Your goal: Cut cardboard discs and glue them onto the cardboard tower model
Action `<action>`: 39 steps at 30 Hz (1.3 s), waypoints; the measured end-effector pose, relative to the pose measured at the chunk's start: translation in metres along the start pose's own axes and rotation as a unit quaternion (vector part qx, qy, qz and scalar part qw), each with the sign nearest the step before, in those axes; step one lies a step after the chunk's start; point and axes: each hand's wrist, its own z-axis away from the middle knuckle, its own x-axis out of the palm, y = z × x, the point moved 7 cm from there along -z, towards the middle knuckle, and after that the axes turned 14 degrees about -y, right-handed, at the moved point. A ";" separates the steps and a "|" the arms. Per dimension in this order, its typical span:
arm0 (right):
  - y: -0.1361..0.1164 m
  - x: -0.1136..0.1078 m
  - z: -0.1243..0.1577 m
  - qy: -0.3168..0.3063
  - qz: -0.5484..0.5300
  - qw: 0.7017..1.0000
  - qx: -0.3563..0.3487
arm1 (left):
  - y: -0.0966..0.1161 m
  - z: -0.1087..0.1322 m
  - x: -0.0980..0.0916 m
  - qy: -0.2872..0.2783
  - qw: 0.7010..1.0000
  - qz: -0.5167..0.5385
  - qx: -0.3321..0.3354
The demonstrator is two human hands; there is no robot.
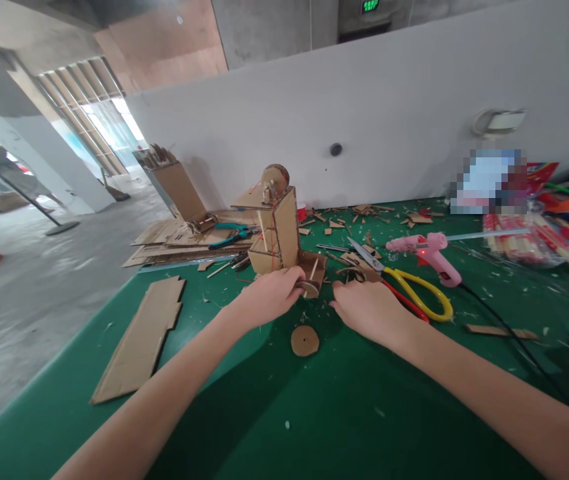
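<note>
My left hand (275, 293) pinches the edge of a small cardboard disc (308, 289), which sits at the end of a thin wooden stick (313, 268). That stick reaches into the open base of a cardboard model (284, 227) with a round wheel on top and red string along it. To the right, my right hand (364, 305) has its fingers curled low over the table; whatever lies inside them is hidden. Just beside it are a red-handled tool (405, 300) and yellow-handled scissors (422, 293). Between my forearms a second cardboard disc (305, 341) lies flat.
A pink glue gun (429, 253) with a black cord lies at right. Cardboard sheets (164, 243) and teal-handled pliers (232, 235) are at back left, near a tall cardboard box (177, 190). One cut cardboard piece (139, 340) rests at left. Scraps (364, 210) litter the back by the wall.
</note>
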 end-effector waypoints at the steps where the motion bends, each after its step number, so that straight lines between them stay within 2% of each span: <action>1: 0.000 0.000 0.000 -0.004 -0.003 1.000 0.001 | 0.001 0.000 0.000 0.000 1.000 -0.005 -0.002; 5: 0.004 -0.003 0.009 -0.023 -0.021 0.999 0.012 | 0.008 0.003 0.002 0.013 0.999 -0.019 -0.024; 10: 0.014 -0.004 0.021 -0.042 -0.033 0.998 0.022 | 0.012 -0.001 0.004 0.040 0.992 -0.019 -0.121; 13: 0.020 0.001 0.018 -0.046 -0.062 0.996 0.036 | 0.011 -0.009 0.003 0.058 0.987 -0.012 -0.150; 19: 0.022 0.009 0.008 -0.043 -0.085 0.994 0.055 | 0.002 -0.015 -0.002 0.077 0.984 0.028 -0.157; 25: 0.023 -0.003 0.014 -0.038 -0.101 0.991 0.082 | 0.000 -0.012 -0.002 0.081 0.983 0.083 -0.145; 28: 0.022 -0.008 0.020 -0.005 -0.090 0.993 0.081 | -0.001 -0.013 -0.002 0.082 0.981 0.103 -0.144; 35: 0.006 -0.009 0.027 0.163 0.011 0.987 -0.008 | -0.004 -0.014 -0.001 0.085 0.978 0.128 -0.144; 39: -0.006 -0.009 0.023 0.204 0.021 0.978 -0.036 | -0.003 -0.015 -0.001 0.089 0.979 0.132 -0.132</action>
